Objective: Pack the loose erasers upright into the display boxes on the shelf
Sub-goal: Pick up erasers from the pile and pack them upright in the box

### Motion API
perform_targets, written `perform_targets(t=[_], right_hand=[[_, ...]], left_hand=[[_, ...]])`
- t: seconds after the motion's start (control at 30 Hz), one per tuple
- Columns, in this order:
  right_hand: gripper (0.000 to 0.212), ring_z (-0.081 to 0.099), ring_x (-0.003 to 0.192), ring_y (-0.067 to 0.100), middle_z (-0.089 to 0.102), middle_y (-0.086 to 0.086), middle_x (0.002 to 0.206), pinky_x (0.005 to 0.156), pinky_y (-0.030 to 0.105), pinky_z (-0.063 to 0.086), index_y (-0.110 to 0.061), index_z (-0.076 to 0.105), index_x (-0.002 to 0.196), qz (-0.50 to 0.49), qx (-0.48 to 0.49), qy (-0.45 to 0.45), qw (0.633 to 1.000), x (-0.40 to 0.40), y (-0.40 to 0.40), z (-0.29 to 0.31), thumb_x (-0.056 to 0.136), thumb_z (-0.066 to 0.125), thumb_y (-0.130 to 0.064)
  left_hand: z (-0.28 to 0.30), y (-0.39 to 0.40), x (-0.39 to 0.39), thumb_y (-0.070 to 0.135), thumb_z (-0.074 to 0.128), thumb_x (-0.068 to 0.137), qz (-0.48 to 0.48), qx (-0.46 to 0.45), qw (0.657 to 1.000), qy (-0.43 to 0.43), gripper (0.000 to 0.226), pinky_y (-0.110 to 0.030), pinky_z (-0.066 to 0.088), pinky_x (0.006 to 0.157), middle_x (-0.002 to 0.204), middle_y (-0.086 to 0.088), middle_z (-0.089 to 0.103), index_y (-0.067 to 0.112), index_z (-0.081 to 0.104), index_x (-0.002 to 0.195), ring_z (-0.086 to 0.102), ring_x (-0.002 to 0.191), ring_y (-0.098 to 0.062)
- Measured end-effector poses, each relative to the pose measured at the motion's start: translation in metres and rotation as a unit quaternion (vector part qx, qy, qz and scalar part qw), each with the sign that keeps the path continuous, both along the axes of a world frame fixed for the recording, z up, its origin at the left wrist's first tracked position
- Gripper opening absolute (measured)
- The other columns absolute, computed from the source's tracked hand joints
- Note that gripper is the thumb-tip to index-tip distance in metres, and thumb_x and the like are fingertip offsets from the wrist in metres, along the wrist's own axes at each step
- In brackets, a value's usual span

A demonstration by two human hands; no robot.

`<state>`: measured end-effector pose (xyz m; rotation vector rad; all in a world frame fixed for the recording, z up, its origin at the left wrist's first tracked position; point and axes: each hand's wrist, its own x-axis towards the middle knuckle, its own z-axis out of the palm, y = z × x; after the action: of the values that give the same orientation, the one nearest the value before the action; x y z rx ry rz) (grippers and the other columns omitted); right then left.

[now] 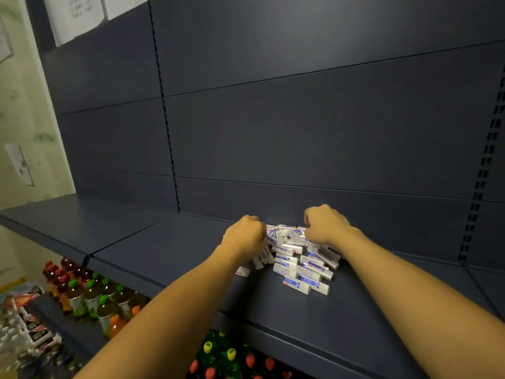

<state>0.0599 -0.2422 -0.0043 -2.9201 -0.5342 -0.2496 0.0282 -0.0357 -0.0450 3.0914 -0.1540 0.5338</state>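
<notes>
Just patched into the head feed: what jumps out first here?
A heap of white erasers lies on the dark shelf, with the left hand and right hand curled over its far end. Below the shelf, at lower left, stand drink bottles with green and red caps.

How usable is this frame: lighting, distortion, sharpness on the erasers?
Head view: dim, even light, the dark shelf showing little glare; wide-angle bending curves the shelf edges and upright slots; the eraser pile is bright but its printing is unreadable; the left hand and right hand look fairly sharp; the bottles and paper notices at the edges are soft.
</notes>
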Motion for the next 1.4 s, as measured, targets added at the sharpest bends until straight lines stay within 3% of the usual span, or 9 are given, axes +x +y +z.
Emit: perform_targets(t=[0.13, 0.3, 0.43, 0.6, 0.97, 1.1, 1.2, 1.33, 1.4], right_hand=[[0.027, 0.065, 0.09, 0.029, 0.065, 0.01, 0.103, 0.077, 0.041, 0.058, -0.011, 0.063, 0.11, -0.001, 0.0, 0.004, 1.0, 0.019, 0.006, 0.001, 0.083, 0.057, -0.011], [0.028, 0.063, 0.091, 0.027, 0.062, 0.008, 0.106, 0.079, 0.041, 0.058, -0.014, 0.061, 0.113, -0.017, 0.013, 0.013, 1.0, 0.035, 0.008, -0.002, 0.085, 0.058, -0.011], [0.033, 0.062, 0.091, 0.025, 0.061, 0.005, 0.108, 0.081, 0.039, 0.058, -0.017, 0.061, 0.116, -0.034, 0.029, 0.026, 0.999, 0.041, 0.009, -0.009, 0.085, 0.058, -0.007], [0.031, 0.062, 0.091, 0.023, 0.061, 0.004, 0.105, 0.081, 0.039, 0.058, -0.018, 0.061, 0.113, -0.049, 0.035, 0.042, 0.997, 0.045, 0.011, -0.014, 0.085, 0.059, -0.006], [0.029, 0.062, 0.092, 0.022, 0.062, 0.002, 0.106, 0.083, 0.04, 0.059, -0.021, 0.064, 0.11, -0.074, 0.032, 0.049, 0.996, 0.049, 0.018, -0.03, 0.085, 0.062, -0.006], [0.02, 0.063, 0.088, 0.02, 0.063, 0.001, 0.103, 0.083, 0.04, 0.059, -0.022, 0.065, 0.107, -0.069, 0.034, 0.044, 0.996, 0.05, 0.024, -0.032, 0.087, 0.07, -0.023], [0.029, 0.064, 0.089, 0.023, 0.063, 0.002, 0.102, 0.082, 0.042, 0.058, -0.019, 0.066, 0.106, -0.071, 0.036, 0.039, 0.996, 0.05, 0.029, -0.032, 0.085, 0.074, -0.036], [0.036, 0.065, 0.089, 0.023, 0.066, 0.002, 0.099, 0.081, 0.043, 0.058, -0.018, 0.066, 0.103, -0.077, 0.018, 0.037, 0.996, 0.051, 0.039, -0.039, 0.081, 0.075, -0.045], [0.038, 0.064, 0.09, 0.023, 0.066, 0.002, 0.1, 0.081, 0.042, 0.058, -0.019, 0.066, 0.103, -0.084, 0.011, 0.029, 0.996, 0.052, 0.044, -0.041, 0.081, 0.075, -0.048]], left_hand=[[0.003, -0.011, 0.027, 0.021, 0.058, 0.098, -0.052, 0.063, 0.997, 0.005, 0.029, -0.043, 0.053, 0.087, 0.126, -0.004, 0.059, 0.016, 0.065, 0.126, 0.049, 0.12, -0.026], [0.006, -0.013, 0.047, 0.015, 0.062, 0.093, -0.067, 0.154, 0.986, 0.024, 0.024, -0.039, 0.048, 0.076, 0.118, -0.009, 0.063, 0.012, 0.068, 0.117, 0.053, 0.115, -0.029], [0.009, -0.009, 0.055, 0.014, 0.062, 0.093, -0.092, 0.177, 0.979, 0.032, 0.023, -0.04, 0.051, 0.079, 0.117, -0.012, 0.062, 0.01, 0.069, 0.115, 0.056, 0.11, -0.031], [0.007, -0.001, 0.061, 0.011, 0.063, 0.092, -0.121, 0.179, 0.975, 0.05, 0.032, -0.04, 0.053, 0.084, 0.122, -0.01, 0.061, 0.015, 0.068, 0.124, 0.056, 0.113, -0.029], [0.004, 0.004, 0.066, 0.011, 0.064, 0.09, -0.131, 0.158, 0.978, 0.038, 0.027, -0.039, 0.053, 0.082, 0.117, -0.01, 0.062, 0.013, 0.07, 0.117, 0.059, 0.105, -0.03], [0.014, 0.009, 0.07, 0.02, 0.068, 0.087, -0.119, 0.074, 0.99, 0.003, 0.018, -0.04, 0.055, 0.081, 0.107, -0.006, 0.066, 0.016, 0.074, 0.103, 0.062, 0.102, -0.029], [0.03, 0.018, 0.072, 0.025, 0.066, 0.087, -0.067, -0.078, 0.994, -0.037, 0.015, -0.035, 0.054, 0.077, 0.1, -0.003, 0.071, 0.024, 0.074, 0.1, 0.065, 0.095, -0.028], [0.046, 0.036, 0.074, 0.026, 0.068, 0.087, 0.036, -0.331, 0.941, -0.053, 0.012, -0.036, 0.054, 0.079, 0.096, -0.002, 0.07, 0.028, 0.071, 0.099, 0.065, 0.091, -0.027], [0.048, 0.044, 0.073, 0.026, 0.068, 0.088, 0.061, -0.369, 0.926, -0.044, 0.01, -0.036, 0.053, 0.081, 0.099, -0.003, 0.07, 0.028, 0.069, 0.098, 0.065, 0.092, -0.027]])
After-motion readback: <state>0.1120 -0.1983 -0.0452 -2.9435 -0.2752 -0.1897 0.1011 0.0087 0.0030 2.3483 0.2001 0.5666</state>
